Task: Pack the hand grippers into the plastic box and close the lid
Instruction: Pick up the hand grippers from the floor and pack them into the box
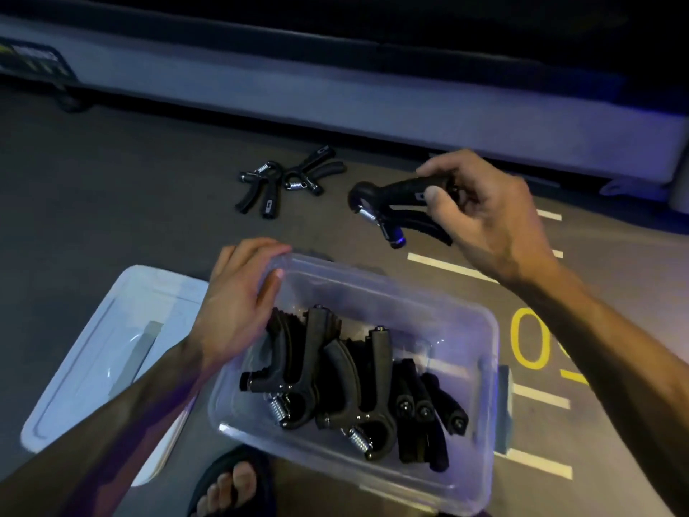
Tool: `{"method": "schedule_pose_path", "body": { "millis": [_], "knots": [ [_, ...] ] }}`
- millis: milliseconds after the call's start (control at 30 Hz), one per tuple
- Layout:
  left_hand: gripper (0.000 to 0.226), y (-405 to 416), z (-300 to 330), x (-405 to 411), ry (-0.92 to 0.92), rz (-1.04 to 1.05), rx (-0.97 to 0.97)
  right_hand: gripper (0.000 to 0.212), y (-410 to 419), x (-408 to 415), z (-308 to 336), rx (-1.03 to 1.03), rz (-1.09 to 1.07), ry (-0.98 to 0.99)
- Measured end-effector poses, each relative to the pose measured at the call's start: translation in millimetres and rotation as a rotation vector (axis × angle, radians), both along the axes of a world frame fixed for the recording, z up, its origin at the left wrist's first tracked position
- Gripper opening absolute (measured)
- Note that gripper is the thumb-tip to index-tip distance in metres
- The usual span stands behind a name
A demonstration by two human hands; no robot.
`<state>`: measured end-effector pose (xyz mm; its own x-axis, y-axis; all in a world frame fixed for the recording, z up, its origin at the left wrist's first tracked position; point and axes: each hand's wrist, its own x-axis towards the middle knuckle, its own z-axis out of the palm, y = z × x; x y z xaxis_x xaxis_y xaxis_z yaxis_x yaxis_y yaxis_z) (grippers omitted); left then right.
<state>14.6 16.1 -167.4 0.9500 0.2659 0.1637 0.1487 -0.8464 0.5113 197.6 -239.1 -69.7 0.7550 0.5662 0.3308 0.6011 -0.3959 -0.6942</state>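
A clear plastic box stands open on the floor with several black hand grippers lying inside. My left hand grips the box's far left corner, thumb inside the rim. Above the floor beyond the box, my right hand holds a black hand gripper by one handle, its spring end pointing left and down. Two more hand grippers lie on the floor further back to the left. The translucent lid lies flat on the floor left of the box.
The floor is dark grey with white stripes and yellow painted figures at the right. A long grey machine base runs across the back. My foot in a dark sandal is just in front of the box.
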Motion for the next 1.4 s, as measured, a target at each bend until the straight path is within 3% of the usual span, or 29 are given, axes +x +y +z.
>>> {"method": "schedule_pose_path", "body": {
  "millis": [100, 233, 300, 400, 600, 867, 1133, 1233, 1400],
  "knots": [
    [0.036, -0.2, -7.5, -10.1, 0.011, 0.053, -0.077, 0.023, 17.8, -25.3, 31.1, -0.097, 0.179, -0.127],
    [0.039, -4.4, -8.6, -10.1, 0.013, 0.07, -0.125, 0.029, 43.0, -41.4, 35.4, -0.432, 0.427, -0.213],
    [0.039, -4.0, -7.9, -9.7, 0.003, 0.078, -0.149, 0.032, 52.9, -43.8, 29.5, -0.593, 0.486, -0.219],
    [0.036, -2.8, -9.1, -10.1, 0.025, 0.075, -0.164, 0.031, 66.3, -39.7, 20.6, -0.676, 0.529, -0.278],
    [0.035, -1.8, -10.8, -9.9, 0.067, 0.081, -0.176, 0.02, 99.2, -33.1, -5.8, -0.767, 0.577, -0.305],
    [0.032, -2.2, -11.5, -9.0, 0.053, 0.084, -0.183, 0.022, 127.1, -42.2, -32.7, -0.673, 0.594, -0.364],
    [0.034, -3.3, -11.8, -10.0, 0.065, 0.109, -0.199, 0.011, 128.2, -58.0, -61.0, -0.834, 0.583, -0.14],
    [0.035, -3.7, -11.2, -9.9, 0.073, 0.112, -0.204, 0.01, 125.9, -61.2, -69.0, -0.788, 0.514, -0.019],
    [0.036, -3.9, -9.7, -10.3, 0.077, 0.114, -0.212, 0.011, 121.7, -58.0, -67.9, -0.776, 0.545, -0.048]
  ]
}}
